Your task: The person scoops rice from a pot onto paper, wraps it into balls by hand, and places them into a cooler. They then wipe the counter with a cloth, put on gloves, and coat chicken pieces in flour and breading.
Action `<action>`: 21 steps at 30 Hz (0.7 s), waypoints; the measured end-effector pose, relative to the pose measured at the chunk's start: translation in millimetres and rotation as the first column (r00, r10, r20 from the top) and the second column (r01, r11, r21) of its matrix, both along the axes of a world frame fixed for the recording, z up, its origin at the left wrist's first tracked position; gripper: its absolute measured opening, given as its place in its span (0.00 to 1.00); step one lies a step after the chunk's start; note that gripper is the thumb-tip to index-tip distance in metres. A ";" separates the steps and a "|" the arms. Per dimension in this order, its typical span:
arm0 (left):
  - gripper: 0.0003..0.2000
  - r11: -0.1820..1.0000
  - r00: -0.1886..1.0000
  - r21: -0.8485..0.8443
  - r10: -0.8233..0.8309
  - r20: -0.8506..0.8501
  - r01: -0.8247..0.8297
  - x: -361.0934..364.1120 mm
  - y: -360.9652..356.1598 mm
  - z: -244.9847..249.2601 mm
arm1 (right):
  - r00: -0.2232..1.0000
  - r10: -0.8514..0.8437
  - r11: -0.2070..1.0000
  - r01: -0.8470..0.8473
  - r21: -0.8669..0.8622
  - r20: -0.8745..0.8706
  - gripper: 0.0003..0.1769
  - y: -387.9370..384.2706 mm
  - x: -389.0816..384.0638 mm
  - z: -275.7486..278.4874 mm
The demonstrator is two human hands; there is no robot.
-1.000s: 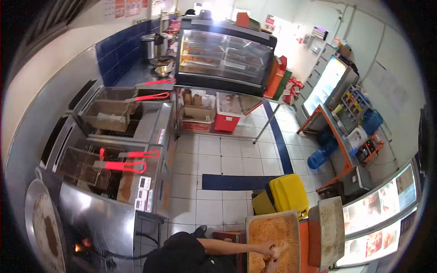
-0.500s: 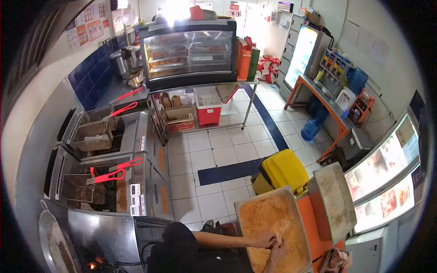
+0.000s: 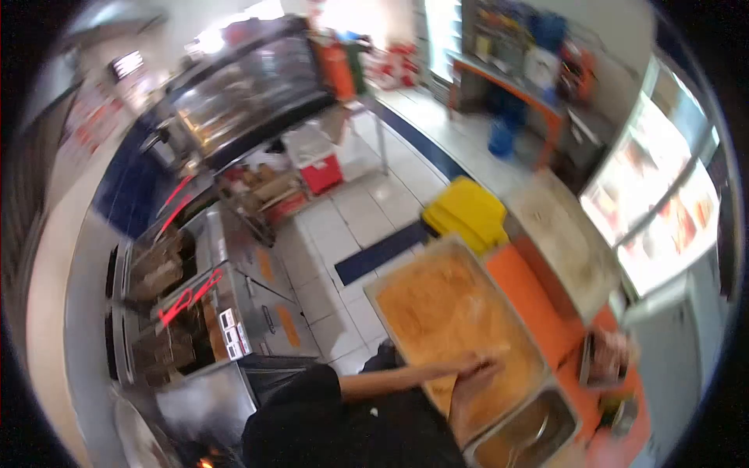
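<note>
A large metal tray [image 3: 378,299] of orange breading flour [image 3: 437,300] lies in front of my body. My left hand [image 3: 473,364] and my right hand [image 3: 474,381] meet low over the flour, near the tray's right half. Their fingers look closed together, but motion blur smears them. Whatever lies between them is not clear. Close to my right forearm stands a smaller metal pan [image 3: 530,429] holding brownish liquid and a curved utensil.
Beyond the tray stand a yellow bin [image 3: 466,214] and a deep metal container [image 3: 562,242] on an orange table [image 3: 519,292]. A small container of raw-looking pieces [image 3: 607,357] sits at right. Fryers [image 3: 168,327] with red-handled tools [image 3: 191,296] line the left.
My view has turned and tilted, bringing the liquid pan into sight. Both hands stay together over the flour; the pale piece seen between them earlier is now blurred.
</note>
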State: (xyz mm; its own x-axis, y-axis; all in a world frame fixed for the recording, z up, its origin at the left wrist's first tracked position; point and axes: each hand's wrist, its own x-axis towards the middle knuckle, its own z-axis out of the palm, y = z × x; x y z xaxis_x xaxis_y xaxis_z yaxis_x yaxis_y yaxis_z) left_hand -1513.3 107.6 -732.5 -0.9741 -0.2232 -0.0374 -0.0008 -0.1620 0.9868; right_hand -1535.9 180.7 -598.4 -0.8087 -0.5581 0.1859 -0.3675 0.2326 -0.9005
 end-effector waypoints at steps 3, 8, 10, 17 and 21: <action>0.20 0.999 0.986 -0.007 0.053 0.160 -0.053 32.7 -15.9 43.1 | 0.986 -0.104 0.995 0.102 0.022 0.128 0.07 10.1 -4.1 -53.5; 0.19 0.982 0.981 -0.107 0.164 0.104 -0.153 25.3 -38.1 59.1 | 0.993 -0.007 1.000 0.009 -0.012 0.120 0.06 -1.9 35.0 -12.9; 0.18 0.960 0.969 -0.158 0.241 0.060 -0.229 28.0 -44.8 64.1 | 0.991 0.082 0.996 -0.085 0.020 0.103 0.05 -1.1 55.1 -7.8; 0.18 0.903 0.893 -0.119 0.426 0.142 -0.412 45.4 -93.7 67.7 | 0.849 0.407 0.873 -0.470 0.128 0.338 0.16 7.3 -6.1 -43.2; 0.21 0.959 0.871 -0.198 0.270 0.410 -0.204 56.4 -134.8 60.6 | 0.978 -0.059 0.908 0.135 0.396 -0.199 0.20 -61.0 -53.7 -59.7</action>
State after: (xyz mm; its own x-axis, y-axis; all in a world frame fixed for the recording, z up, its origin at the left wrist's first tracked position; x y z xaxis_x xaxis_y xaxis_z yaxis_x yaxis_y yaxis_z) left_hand -1456.8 -27.2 -671.9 -0.7862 -0.4804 -0.3888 -0.4088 -0.0676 0.9101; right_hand -1589.7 119.7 -658.1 -0.8375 -0.5359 0.1063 -0.4693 0.6060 -0.6422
